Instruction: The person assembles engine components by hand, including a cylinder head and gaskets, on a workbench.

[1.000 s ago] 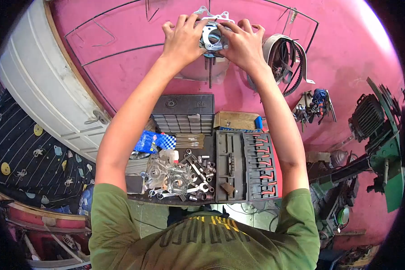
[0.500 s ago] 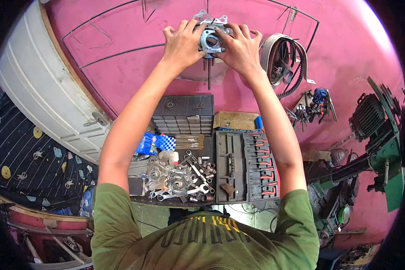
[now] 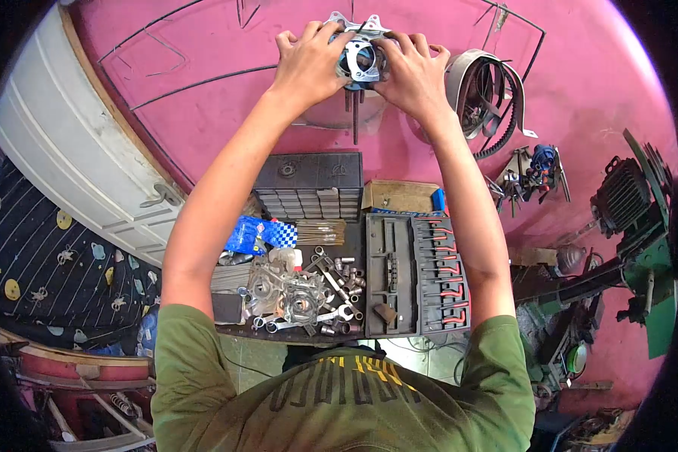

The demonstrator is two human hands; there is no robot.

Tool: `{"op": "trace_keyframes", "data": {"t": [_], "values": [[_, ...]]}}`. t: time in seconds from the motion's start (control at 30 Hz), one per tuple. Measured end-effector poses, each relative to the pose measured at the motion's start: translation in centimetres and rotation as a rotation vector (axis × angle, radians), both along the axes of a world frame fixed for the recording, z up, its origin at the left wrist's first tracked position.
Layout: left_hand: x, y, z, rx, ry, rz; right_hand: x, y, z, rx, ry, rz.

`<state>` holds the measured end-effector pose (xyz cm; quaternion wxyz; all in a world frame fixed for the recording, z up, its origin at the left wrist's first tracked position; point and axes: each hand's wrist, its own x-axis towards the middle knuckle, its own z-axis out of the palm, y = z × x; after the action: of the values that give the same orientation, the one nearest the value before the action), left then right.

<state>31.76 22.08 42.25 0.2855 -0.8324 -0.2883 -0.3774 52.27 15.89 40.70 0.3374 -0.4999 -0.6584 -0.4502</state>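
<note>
High against the pink wall, my left hand and my right hand grip a bunch of engine gaskets from both sides. They are flat, silvery pieces with a large round hole and small bolt holes, and some blue shows behind the front one. My fingers curl over the upper edges and both thumbs press near the hole. Dark narrow strips hang below the bunch. How it is held to the wall is hidden behind my hands.
Below stands a bench with a small-drawer cabinet, a blue packet, loose metal parts and wrenches, and an open tool case. Belts hang right. A green machine is farther right; a white door is left.
The view has shifted a little. Both hands keep hold of the gaskets, which have turned slightly, and the front hole shows more plainly between the thumbs.
</note>
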Motion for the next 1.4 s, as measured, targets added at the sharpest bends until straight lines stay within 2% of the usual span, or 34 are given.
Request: {"op": "trace_keyframes", "data": {"t": [0.6, 0.83, 1.07, 1.4], "values": [[-0.5, 0.5, -1.0, -0.043, -0.089, -0.039, -2.2, -0.3, 0.2, -0.030, 0.024, -0.027], [-0.8, 1.2, -1.5, -0.068, -0.049, -0.021, -2.5, 0.3, -0.6, -0.010, 0.060, -0.045], [0.3, 0.8, -1.9, -0.043, -0.021, -0.034, -0.6, 1.2, -2.8, -0.044, 0.091, -0.043], [-0.1, 1.1, -3.5, 0.052, -0.030, -0.049, -2.8, 1.0, -3.2, -0.010, 0.103, 0.000]]}}
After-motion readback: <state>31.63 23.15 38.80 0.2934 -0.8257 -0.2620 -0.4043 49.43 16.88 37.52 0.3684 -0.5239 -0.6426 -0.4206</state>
